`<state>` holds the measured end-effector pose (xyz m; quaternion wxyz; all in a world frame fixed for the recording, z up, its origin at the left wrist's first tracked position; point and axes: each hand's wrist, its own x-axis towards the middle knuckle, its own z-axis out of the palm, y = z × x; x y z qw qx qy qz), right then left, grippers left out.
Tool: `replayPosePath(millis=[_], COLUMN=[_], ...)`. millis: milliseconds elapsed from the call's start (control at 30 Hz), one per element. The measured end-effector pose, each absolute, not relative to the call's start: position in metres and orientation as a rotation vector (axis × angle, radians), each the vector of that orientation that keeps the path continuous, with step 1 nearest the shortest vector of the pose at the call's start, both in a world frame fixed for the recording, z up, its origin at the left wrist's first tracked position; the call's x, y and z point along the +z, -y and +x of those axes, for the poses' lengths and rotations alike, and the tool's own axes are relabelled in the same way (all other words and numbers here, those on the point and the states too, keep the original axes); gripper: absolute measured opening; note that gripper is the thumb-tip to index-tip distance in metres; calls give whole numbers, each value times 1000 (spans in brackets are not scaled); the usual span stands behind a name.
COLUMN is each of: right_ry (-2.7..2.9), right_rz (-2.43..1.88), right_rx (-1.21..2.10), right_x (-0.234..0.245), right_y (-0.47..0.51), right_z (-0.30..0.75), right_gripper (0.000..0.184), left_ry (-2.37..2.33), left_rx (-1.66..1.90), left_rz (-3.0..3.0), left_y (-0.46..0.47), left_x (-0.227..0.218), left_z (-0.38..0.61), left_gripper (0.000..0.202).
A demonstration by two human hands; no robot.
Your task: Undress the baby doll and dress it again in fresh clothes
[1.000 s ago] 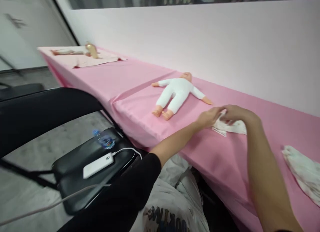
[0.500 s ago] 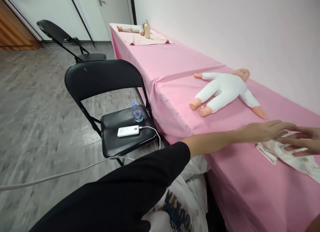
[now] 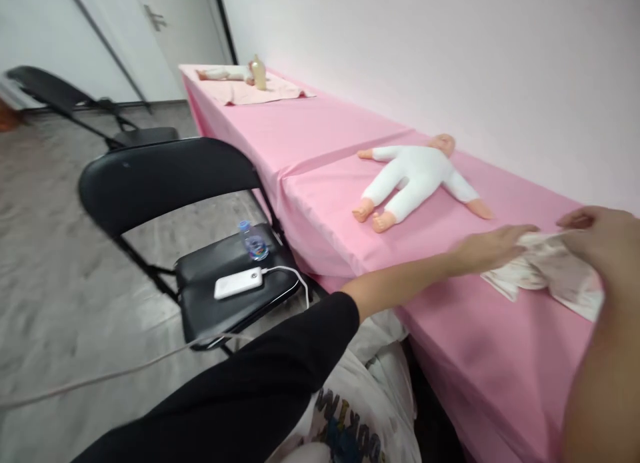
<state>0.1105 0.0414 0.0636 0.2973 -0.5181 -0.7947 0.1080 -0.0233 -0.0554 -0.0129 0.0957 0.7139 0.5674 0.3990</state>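
Pink tablecloth (image 3: 463,323) bears the white cloth (image 3: 565,276) between your hands; likely light, limp, best held by its edges. Your left hand (image 3: 487,250) pinches it, fingers nearly closed; your right hand (image 3: 607,243) half-curls there, hold unclear.

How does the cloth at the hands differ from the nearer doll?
The cloth is crumpled; the nearer doll lies with limbs spread. The left hand and right hand are at the cloth; neither touches the nearer doll. The cloth is patchy off-white; the nearer doll is white with peach feet. Both are mostly pale.
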Motion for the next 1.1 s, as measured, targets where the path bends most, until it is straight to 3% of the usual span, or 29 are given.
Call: replayPosePath(millis=[100,300,467,600,867,967,1033,1100], right_ry=[1963,1727,1518,1471,1427,1286,1296,1456], right_rz=[-1440,-1389,-1298,-1182,-878,-731,-775,-951], right_rx=[-5,-207,-130,32,108,51,53,146], right_x=[80,109,130,149,173,176,175,169], right_y=[-12,6,14,35,115,122,114,99], right_z=[107,120,147,164,199,208,212,217], right_gripper=[24,31,31,24,31,17,10,14], left_ry=[-1692,-1616,-1146,-940,-845,-972,-1145,-1337], left_rx=[1272,1640,1915,2003,2433,2293,1977,1620], left_rz=[2137,1948,1339,1001,1393,1630,1826,1987], left_y=[44,34,24,19,66,91,103,108], left_x=[-22,-30,-17,14,108,141,158,168], left_z=[-23,-32,-41,-56,-93,-107,-121,-135], left_gripper=[38,22,22,26,18,19,17,17])
